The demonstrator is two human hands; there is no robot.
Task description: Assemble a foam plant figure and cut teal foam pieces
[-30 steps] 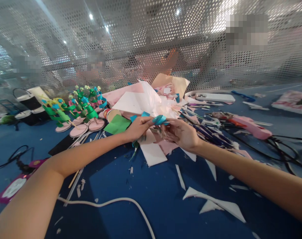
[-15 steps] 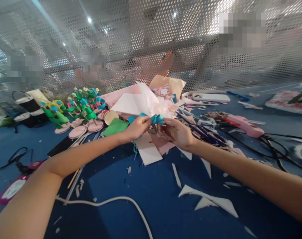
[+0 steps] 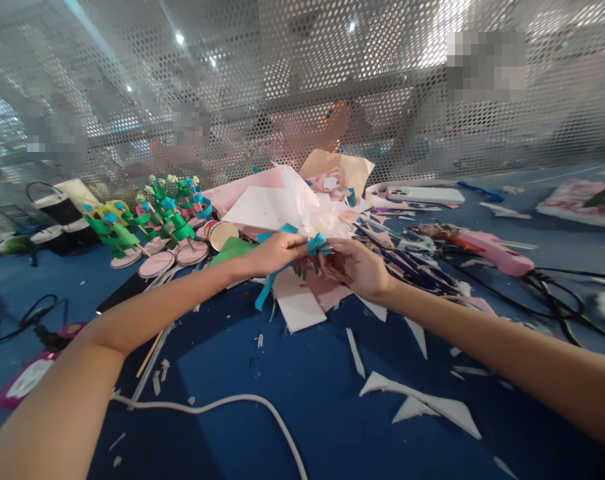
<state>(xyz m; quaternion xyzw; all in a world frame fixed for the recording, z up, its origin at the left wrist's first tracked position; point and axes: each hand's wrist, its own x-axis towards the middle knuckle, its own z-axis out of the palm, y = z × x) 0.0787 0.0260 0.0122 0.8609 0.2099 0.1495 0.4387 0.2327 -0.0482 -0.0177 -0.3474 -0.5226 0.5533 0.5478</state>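
My left hand (image 3: 277, 252) and my right hand (image 3: 355, 267) meet over the blue table (image 3: 282, 387), both pinched on a blue paper strip (image 3: 316, 245) that is curled into loops between the fingertips. A loose tail of the same strip hangs down below my left hand to about (image 3: 265, 293). Under the hands lie white and pink paper sheets (image 3: 297, 303). Behind them a heap of pink and white paper (image 3: 287, 200) is piled up.
Several green and blue paper trees on pink discs (image 3: 157, 227) stand at the left. A pink glue gun (image 3: 487, 250) with black cables lies at the right, a white phone (image 3: 425, 195) behind. White cable (image 3: 242, 403), paper scraps (image 3: 422, 403), perforated screen (image 3: 302, 87) at the back.
The curled blue strip is pulled tighter between my fingertips, and a long tail of it now hangs down below my left hand. Both hands stay at the same place.
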